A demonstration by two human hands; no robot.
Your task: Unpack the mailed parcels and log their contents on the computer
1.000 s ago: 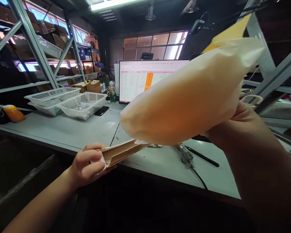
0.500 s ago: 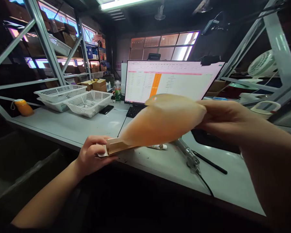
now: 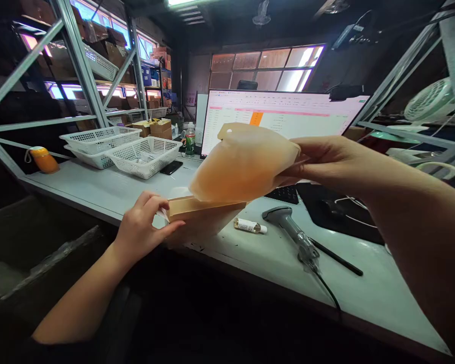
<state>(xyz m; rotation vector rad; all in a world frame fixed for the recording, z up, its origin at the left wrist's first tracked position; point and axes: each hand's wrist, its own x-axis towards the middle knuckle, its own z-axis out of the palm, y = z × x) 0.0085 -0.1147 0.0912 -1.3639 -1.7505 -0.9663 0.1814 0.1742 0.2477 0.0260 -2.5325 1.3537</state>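
Note:
My right hand (image 3: 331,156) pinches one end of a translucent plastic bag (image 3: 244,164) with something orange inside. The bag hangs tilted, its lower left end touching or just over the top of an open, narrow cardboard box (image 3: 205,217). My left hand (image 3: 142,225) grips that box at its left end, thumb along the near side and fingers behind. Whether the bag's lower edge is inside the box, I cannot tell. A small labelled bottle (image 3: 247,226) lies on the table right of the box, beside a grey barcode scanner (image 3: 288,225).
White perforated baskets (image 3: 147,161) and an orange cup (image 3: 43,159) stand at the left of the table (image 3: 87,184). A monitor (image 3: 318,119) is behind the bag, with part of a keyboard (image 3: 286,194) below it. A black pen-like stick (image 3: 337,258) lies by the scanner's cable.
The bag has moved left and up in view, and more of the box shows under it. The box has come up in view. My left thumb now lies along its side.

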